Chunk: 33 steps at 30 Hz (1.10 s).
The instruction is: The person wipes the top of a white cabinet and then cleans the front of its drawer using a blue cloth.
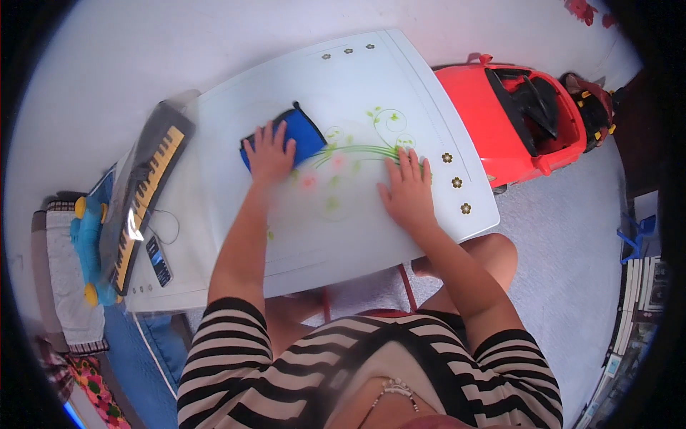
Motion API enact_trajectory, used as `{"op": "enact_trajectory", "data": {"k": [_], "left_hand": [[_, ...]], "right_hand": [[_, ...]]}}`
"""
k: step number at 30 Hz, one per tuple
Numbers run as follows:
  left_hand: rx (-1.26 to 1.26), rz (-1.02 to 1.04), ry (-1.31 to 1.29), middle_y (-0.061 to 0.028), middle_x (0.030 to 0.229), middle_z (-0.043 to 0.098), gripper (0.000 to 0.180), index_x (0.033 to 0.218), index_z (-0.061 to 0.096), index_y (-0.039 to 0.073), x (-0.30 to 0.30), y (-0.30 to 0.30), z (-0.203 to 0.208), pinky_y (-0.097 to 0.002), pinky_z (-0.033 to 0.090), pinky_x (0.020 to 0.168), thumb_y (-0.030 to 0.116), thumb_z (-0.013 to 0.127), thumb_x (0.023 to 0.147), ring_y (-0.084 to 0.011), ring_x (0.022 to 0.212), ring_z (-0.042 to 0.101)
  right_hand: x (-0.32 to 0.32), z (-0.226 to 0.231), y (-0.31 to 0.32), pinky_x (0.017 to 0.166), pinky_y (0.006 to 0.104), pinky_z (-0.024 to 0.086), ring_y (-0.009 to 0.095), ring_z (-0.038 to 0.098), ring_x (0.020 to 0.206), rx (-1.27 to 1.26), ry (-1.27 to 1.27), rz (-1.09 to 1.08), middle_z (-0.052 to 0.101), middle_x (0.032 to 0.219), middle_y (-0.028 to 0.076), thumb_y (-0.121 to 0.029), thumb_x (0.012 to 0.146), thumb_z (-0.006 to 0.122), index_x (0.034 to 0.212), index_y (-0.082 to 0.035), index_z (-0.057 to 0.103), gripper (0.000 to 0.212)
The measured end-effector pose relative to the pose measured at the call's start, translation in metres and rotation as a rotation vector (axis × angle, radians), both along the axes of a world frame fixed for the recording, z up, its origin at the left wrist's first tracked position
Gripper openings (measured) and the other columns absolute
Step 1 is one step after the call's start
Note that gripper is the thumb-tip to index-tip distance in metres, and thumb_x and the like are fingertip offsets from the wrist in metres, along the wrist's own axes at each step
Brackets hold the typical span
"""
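A blue cloth piece with black edging (309,140), perhaps a small pouch, lies flat on the white table (343,236). My left hand (271,156) rests on its left part with the fingers spread. A black strap or edge sticks up at its far corner. My right hand (409,187) lies palm down on the bare tabletop, fingers apart, beside the printed green stems (357,150). Nothing shows under the right hand.
At the table's left stands a toy keyboard (153,193) under clear plastic, with a phone-like device (158,261) beside it. A red ride-on toy car (493,114) is parked past the right edge. Books (636,300) are stacked far right; a turquoise toy (89,243) sits left.
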<state>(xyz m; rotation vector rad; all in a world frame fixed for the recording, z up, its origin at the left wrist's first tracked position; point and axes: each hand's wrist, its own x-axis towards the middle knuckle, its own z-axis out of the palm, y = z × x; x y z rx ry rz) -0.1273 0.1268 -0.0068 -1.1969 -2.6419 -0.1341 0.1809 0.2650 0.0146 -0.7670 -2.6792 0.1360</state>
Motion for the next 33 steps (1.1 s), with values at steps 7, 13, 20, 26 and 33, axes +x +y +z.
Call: {"op": "enact_trajectory", "data": {"k": [7, 13, 20, 26, 33], "left_hand": [[-0.032, -0.173, -0.054, -0.0124, 0.161, 0.034, 0.058, 0.153, 0.044, 0.019, 0.131, -0.056, 0.016, -0.0640, 0.013, 0.120, 0.043, 0.052, 0.100, -0.0362, 0.149, 0.027], [-0.005, -0.260, -0.158, -0.0131, 0.162, 0.032, 0.063, 0.153, 0.044, 0.020, 0.212, -0.094, 0.021, -0.0644, 0.010, 0.120, 0.041, 0.057, 0.096, -0.0360, 0.151, 0.023], [-0.018, -0.253, -0.138, -0.0102, 0.164, 0.030, 0.063, 0.154, 0.042, 0.022, 0.174, -0.072, 0.027, -0.0613, 0.009, 0.122, 0.043, 0.056, 0.097, -0.0322, 0.152, 0.022], [0.031, -0.184, -0.053, -0.0101, 0.162, 0.034, 0.058, 0.155, 0.040, 0.022, 0.085, -0.036, 0.018, -0.0593, 0.012, 0.122, 0.045, 0.048, 0.102, -0.0343, 0.149, 0.029], [0.006, -0.094, -0.030, -0.0064, 0.163, 0.032, 0.058, 0.155, 0.040, 0.026, -0.015, 0.007, 0.005, -0.0591, 0.012, 0.122, 0.051, 0.044, 0.102, -0.0302, 0.152, 0.026]], "right_hand": [[0.000, -0.006, 0.001, 0.121, 0.0574, 0.018, 0.040, 0.032, 0.147, 0.030, 0.040, -0.004, 0.041, 0.154, 0.022, -0.036, 0.097, 0.058, 0.142, -0.004, 0.051, 0.056], [0.000, -0.010, 0.001, 0.121, 0.0569, 0.019, 0.038, 0.033, 0.147, 0.017, 0.071, -0.016, 0.042, 0.154, 0.022, -0.036, 0.097, 0.058, 0.141, -0.004, 0.052, 0.055], [0.003, -0.014, 0.003, 0.122, 0.0564, 0.018, 0.038, 0.032, 0.147, 0.032, 0.085, -0.009, 0.042, 0.154, 0.022, -0.036, 0.098, 0.057, 0.142, -0.004, 0.052, 0.054], [0.001, -0.010, 0.002, 0.122, 0.0564, 0.018, 0.038, 0.031, 0.148, -0.003, 0.050, 0.003, 0.041, 0.154, 0.022, -0.034, 0.098, 0.057, 0.143, -0.004, 0.050, 0.055], [0.001, -0.007, 0.002, 0.123, 0.0588, 0.013, 0.039, 0.025, 0.151, -0.033, 0.007, 0.016, 0.036, 0.157, 0.023, -0.033, 0.097, 0.059, 0.144, -0.004, 0.049, 0.056]]}}
